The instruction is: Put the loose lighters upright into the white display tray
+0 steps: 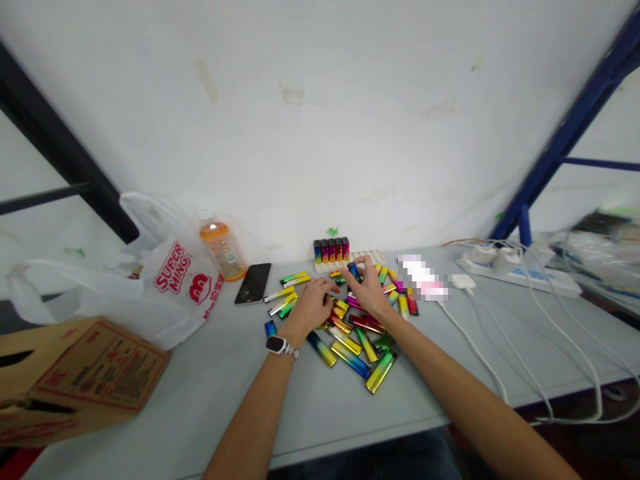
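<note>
Grey counter point(190, 413) spreads under a loose pile of shiny lighters point(347, 341), the closest of them a green-and-yellow lighter point(381, 373) between the forearms, on the near side of both hands. Farther in, the left hand point(311, 303) hovers or rests low over the pile, its fingers bent — whether they grip anything, I cannot tell. Lighters lie to its left, beneath its wrist and just right of it. Slightly beyond, the right hand point(369, 288) pinches a blue lighter point(353, 270) between thumb and fingers, above the pile's far side, with more lighters under and to the right of it. Past both hands — near the white wall point(325, 133) — upright lighters point(331, 251) fill the left part of a pale tray point(373, 256).
</note>
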